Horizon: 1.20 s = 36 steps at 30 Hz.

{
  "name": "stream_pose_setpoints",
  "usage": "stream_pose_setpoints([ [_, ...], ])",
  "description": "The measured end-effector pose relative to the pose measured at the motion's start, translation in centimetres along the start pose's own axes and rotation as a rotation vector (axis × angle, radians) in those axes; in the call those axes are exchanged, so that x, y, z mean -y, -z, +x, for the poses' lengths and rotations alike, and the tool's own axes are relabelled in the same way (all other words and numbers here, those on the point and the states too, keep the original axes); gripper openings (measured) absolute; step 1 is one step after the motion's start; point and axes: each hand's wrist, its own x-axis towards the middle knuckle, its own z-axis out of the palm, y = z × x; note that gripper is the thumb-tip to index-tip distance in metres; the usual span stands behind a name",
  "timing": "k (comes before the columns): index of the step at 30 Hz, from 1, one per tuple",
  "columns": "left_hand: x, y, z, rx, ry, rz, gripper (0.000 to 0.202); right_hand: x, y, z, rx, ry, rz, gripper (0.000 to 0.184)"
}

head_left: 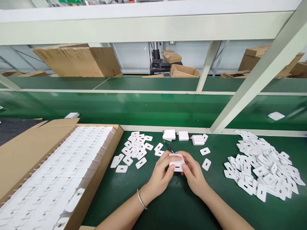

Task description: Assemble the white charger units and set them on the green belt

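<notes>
A white charger block [177, 158] with a slot in its near face is held between my two hands above the green table. My left hand [161, 171] grips its left side, fingers over the top and thumb at the near face. On the other side, my right hand [193, 174] closes around the right edge, its thumb by the slot. Just behind lies a dark pen-like tool [169, 147], partly hidden by the hands. Beyond it stand three white chargers [183, 135] with metal prongs. Loose white slotted plates [206, 164] lie right of my hands.
A loose pile of white slotted plates [135, 147] lies left of my hands, a larger pile [266, 166] at the right. An open cardboard box [105, 159] with rows of white pieces occupies the left. A slanted metal post [240, 95] and crossbar stand beyond.
</notes>
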Motion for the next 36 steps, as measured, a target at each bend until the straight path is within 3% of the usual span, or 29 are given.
stream_pose_setpoints([
  [4, 0.2, -0.3, 0.0, 0.010, 0.059, -0.008, 0.040, -0.3, -0.2, -0.1, -0.024, -0.038, -0.027, 0.043],
  [8, 0.5, -0.5, -0.1, 0.026, 0.168, -0.121, 0.052, -0.4, -0.4, 0.5, 0.015, -0.092, 0.109, 0.042],
  [13, 0.2, -0.7, -0.1, 0.046, 0.160, -0.240, 0.053, -0.6, -0.2, 0.5, -0.003, -0.048, 0.115, 0.048],
  [20, 0.6, -0.5, -0.1, 0.047, -0.005, -0.087, 0.039, -0.7, 0.1, 0.1, 0.038, 0.025, 0.038, 0.046],
  [27, 0.9, 0.1, -0.2, 0.017, -0.353, 0.080, 0.039, 0.1, 0.1, -0.5, 0.007, 0.183, -0.137, 0.039],
  [31, 0.6, -0.2, -0.4, 0.009, -0.379, 0.080, 0.039, 0.0, 0.0, -0.7, -0.021, 0.281, -0.138, 0.045],
  [36, 0.4, -0.6, -0.6, -0.014, -0.426, 0.116, 0.039, 0.2, -0.2, -0.7, -0.026, 0.285, -0.080, 0.044],
])
